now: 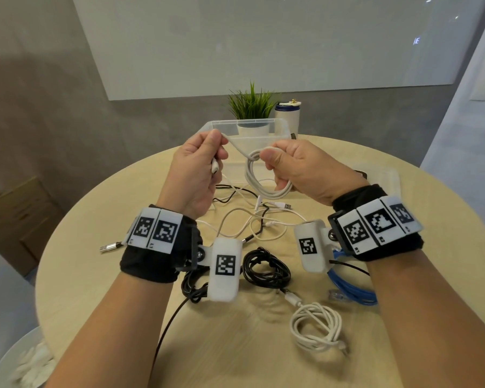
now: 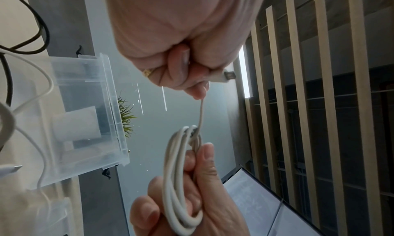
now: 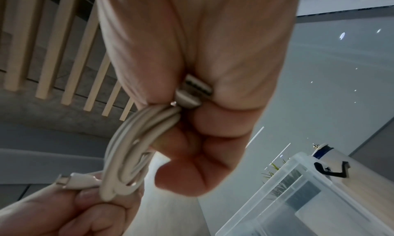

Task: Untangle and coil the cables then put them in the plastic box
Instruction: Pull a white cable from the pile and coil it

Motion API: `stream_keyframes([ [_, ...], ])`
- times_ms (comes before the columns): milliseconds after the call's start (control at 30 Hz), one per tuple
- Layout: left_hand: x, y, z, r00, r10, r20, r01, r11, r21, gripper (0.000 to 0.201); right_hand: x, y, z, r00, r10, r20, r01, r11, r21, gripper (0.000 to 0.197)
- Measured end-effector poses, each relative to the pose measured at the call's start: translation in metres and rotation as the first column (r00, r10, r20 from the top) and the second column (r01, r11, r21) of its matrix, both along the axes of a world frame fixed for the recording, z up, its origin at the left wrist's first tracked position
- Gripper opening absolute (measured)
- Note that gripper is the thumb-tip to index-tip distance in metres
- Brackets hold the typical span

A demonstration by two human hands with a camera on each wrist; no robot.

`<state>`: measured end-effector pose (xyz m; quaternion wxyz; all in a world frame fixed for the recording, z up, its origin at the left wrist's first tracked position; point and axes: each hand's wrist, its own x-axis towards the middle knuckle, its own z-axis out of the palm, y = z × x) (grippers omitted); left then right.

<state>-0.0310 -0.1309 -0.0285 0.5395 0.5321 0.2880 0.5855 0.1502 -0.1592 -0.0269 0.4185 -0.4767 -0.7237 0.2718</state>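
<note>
Nearest my view, on the round surface (image 1: 101, 275), a coiled white cable (image 1: 317, 326) already lies finished at the near edge, with a black coil (image 1: 265, 266) beyond it, a blue network cable (image 1: 353, 289) to the right and a loose tangle of thin white and black leads (image 1: 252, 219) farther in.

Going left to right up in the air: my left hand (image 1: 193, 169) has its fingers (image 2: 193, 81) curled tight round the free end of the white cable I am coiling, its plug (image 2: 227, 74) sticking out of the fist. A short taut run crosses to the white coil (image 1: 266, 175), which hangs from my right hand (image 1: 300, 169); those fingers (image 3: 202, 138) pinch the loops together, with the other connector (image 3: 193, 91) trapped against the palm. The clear plastic box (image 1: 280, 130) stands open just behind both hands, with nothing in it that I can see.

My worry is the tail. If I pull it too hard while wrapping, the loops could slide out of the right pinch and spring apart. A slack wrap would let the coil unwind once dropped in the box. The hanging loops could also snag the tangle below.
</note>
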Motion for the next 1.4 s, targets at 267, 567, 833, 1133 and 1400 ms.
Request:
stream_keyframes([
  [267, -0.005, 0.004, -0.007, 0.928, -0.058, -0.368, 0.081, 0.995, 0.049, 0.019, 0.011, 0.001, 0.001, 0.921, -0.080, -0.382, 0.102, 0.994, 0.039, 0.033],
  [567, 0.009, -0.003, -0.009, 0.898, -0.105, -0.427, 0.130, 0.991, 0.029, 0.011, 0.001, -0.003, 0.007, 0.773, -0.034, -0.633, 0.056, 0.998, 0.015, 0.032],
  [833, 0.010, -0.001, -0.006, 0.999, 0.040, -0.023, -0.039, 0.999, 0.032, 0.010, -0.003, -0.003, 0.004, 0.782, -0.005, -0.623, -0.041, 0.997, -0.059, 0.031],
  [1133, 0.019, -0.004, -0.010, 0.968, -0.208, 0.139, 0.231, 0.957, -0.175, 0.011, -0.003, -0.001, 0.002, 0.721, 0.059, -0.690, -0.121, 0.992, -0.041, 0.031],
  [1400, 0.024, -0.014, -0.017, 0.897, -0.418, -0.142, 0.391, 0.902, -0.183, 0.006, -0.003, 0.001, 0.000, 0.767, -0.001, -0.641, -0.036, 0.998, -0.045, 0.028],
])
